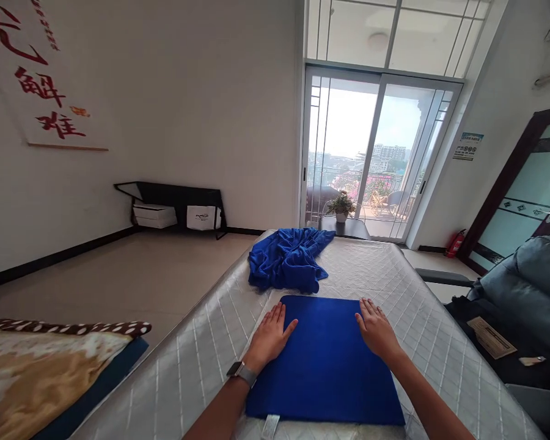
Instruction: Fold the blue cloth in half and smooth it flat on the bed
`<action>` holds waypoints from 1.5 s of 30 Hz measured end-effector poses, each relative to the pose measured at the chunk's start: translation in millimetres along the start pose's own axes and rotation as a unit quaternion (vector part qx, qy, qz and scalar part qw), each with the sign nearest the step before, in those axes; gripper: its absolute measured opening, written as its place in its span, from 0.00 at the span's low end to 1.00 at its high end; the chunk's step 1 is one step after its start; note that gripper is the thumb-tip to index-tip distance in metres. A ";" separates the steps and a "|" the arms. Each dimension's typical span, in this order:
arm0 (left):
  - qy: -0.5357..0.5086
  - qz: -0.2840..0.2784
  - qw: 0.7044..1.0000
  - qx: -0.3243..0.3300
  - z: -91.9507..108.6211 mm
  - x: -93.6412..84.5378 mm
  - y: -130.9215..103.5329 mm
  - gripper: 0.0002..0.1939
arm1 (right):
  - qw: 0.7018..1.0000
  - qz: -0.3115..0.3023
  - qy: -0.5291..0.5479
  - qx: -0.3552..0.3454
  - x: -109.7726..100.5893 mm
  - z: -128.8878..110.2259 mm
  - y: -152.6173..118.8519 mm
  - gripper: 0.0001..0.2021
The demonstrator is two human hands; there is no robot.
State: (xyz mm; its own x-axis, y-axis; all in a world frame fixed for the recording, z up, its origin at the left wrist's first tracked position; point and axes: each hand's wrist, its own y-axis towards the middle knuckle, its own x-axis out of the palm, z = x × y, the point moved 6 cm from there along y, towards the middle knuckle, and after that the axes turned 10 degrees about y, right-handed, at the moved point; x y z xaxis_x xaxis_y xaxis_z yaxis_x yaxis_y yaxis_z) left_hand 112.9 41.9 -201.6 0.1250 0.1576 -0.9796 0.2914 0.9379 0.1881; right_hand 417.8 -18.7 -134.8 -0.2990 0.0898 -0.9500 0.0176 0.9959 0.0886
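Note:
A flat blue cloth [325, 360] lies as a smooth rectangle on the silvery quilted surface [201, 360], with a white tag [270, 426] sticking out at its near left corner. My left hand [269, 336] rests open on its upper left edge, palm down, thumb out over the blue. On the upper right edge lies my right hand [376, 327], also flat, its thumb apart from the fingers. Neither hand grips anything. Just beyond the flat cloth is a crumpled blue cloth [288, 260], touched by neither hand.
A patterned blanket [50, 373] is at the lower left. Behind the quilted surface stands a potted plant [341, 206] on a dark stand [348, 229]. On the right is a dark sofa [531, 287] holding a cardboard piece [491, 337]. A black rack [178, 198] stands by the wall.

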 end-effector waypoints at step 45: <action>-0.043 0.051 0.974 0.215 235.9 -14.4 36.0 0.36 | 1.000 0.019 0.021 0.010 46.1 54.7 28.2 0.30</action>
State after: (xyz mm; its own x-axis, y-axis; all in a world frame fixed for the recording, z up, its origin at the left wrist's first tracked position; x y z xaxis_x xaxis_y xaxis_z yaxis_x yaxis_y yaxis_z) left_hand 345.4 0.5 -163.9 0.2477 0.1995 -0.9481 0.6414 0.6997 0.3148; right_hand 456.7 14.1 -192.4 -0.3371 0.1267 -0.9329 0.0489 0.9919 0.1170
